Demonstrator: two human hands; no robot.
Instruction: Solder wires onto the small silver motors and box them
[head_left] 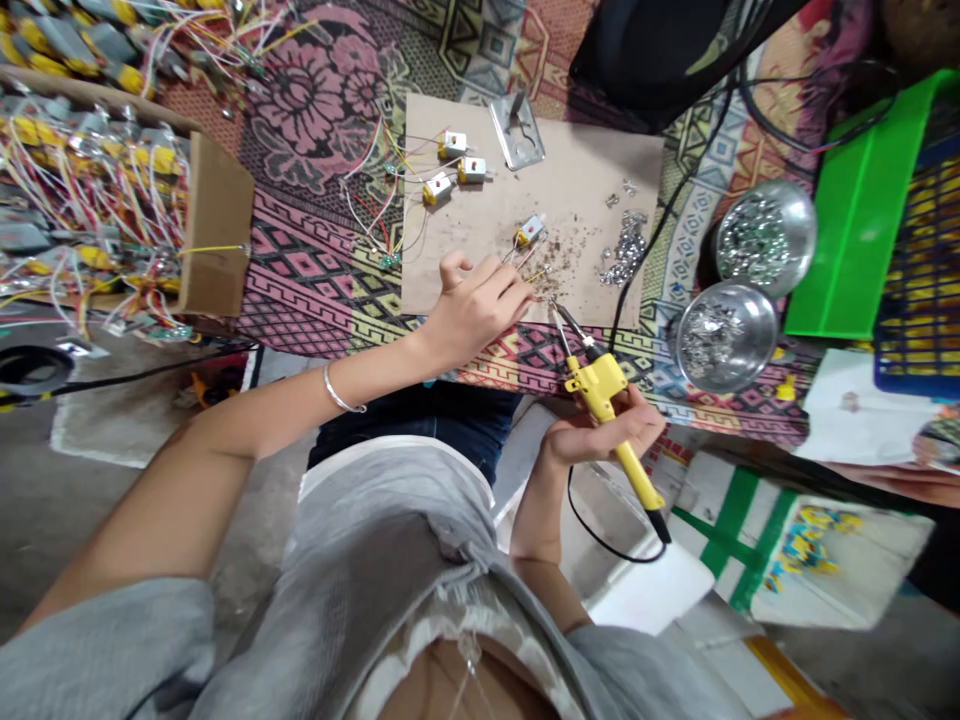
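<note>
On the board (pixel 577 190) at the middle of the mat (pixel 315 270), the left hand (pixel 476 305) pinches thin wires (pixel 525 262) that run to a small motor (pixel 529 230). The right hand (pixel 600 430) is closed around a yellow iron (pixel 607 400), its tip just beside the left fingertips near the board's near edge. Three more motors (pixel 454 165) lie at the far side of the board next to a metal bracket (pixel 517 130). A heap of small metal bits (pixel 626 250) sits right of the work, and two steel bowls (pixel 742 290) of such bits stand beyond the board. A black cord (pixel 645 250) crosses between heap and bowls. A carton (pixel 202 235) of wired motors stands at the left; a green crate (pixel 862 200) at the right.
</note>
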